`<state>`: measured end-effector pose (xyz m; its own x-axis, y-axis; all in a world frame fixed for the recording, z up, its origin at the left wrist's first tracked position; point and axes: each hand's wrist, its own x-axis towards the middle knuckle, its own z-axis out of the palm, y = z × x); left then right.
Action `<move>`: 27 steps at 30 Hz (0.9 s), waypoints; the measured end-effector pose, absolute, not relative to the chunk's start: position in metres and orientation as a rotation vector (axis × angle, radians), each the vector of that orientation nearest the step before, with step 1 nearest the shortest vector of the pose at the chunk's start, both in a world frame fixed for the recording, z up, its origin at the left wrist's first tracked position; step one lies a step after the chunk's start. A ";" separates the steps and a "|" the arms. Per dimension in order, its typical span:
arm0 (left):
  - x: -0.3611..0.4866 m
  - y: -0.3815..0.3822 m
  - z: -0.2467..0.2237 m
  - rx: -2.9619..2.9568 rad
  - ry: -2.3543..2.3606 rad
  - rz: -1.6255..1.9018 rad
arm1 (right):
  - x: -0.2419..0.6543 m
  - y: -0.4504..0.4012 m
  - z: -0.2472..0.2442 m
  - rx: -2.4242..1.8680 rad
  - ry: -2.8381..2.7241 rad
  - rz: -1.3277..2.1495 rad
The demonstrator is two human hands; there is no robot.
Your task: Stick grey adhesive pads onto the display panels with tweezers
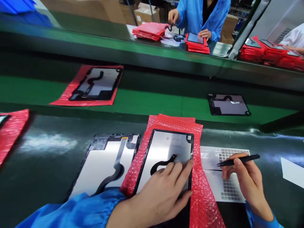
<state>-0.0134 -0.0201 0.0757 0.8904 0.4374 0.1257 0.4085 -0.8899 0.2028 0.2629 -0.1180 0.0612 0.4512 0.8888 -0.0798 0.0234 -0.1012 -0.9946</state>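
My left hand (163, 190) lies with its fingers spread on a screen panel (156, 144), beside a curved black ribbon cable (158, 164). That panel rests on red bubble-wrap bags (199, 177). In my right hand (248, 180) are black tweezers (238, 160), pointing left over a white sheet (211, 186) with rows of small grey squares. Left of the bags a second panel (95, 167) lies partly under my left sleeve, with its own ribbon cable (118, 171).
On the green strip beyond are a panel on red wrap (102, 82) and another panel (229, 106). More red wrap (14, 133) is at the left edge, a white card (293, 171) at the right. Across the bench a person in blue (215, 22) handles stacked panels (197, 44).
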 end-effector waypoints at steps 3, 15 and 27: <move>-0.013 -0.021 0.073 2.899 0.647 0.320 | 0.286 -0.156 0.052 -1.665 -0.920 0.893; -0.013 -0.018 0.073 2.893 0.666 0.463 | 0.276 -0.198 0.040 -1.701 -0.997 0.967; -0.010 -0.021 0.072 2.886 0.694 0.374 | 0.277 -0.196 0.043 -1.767 -1.101 0.985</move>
<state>-0.0098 -0.0210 0.0725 0.8619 0.4637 0.2051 0.4265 -0.8818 0.2013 0.2774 -0.1959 0.0432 0.3133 0.9300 -0.1924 0.2942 -0.2877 -0.9114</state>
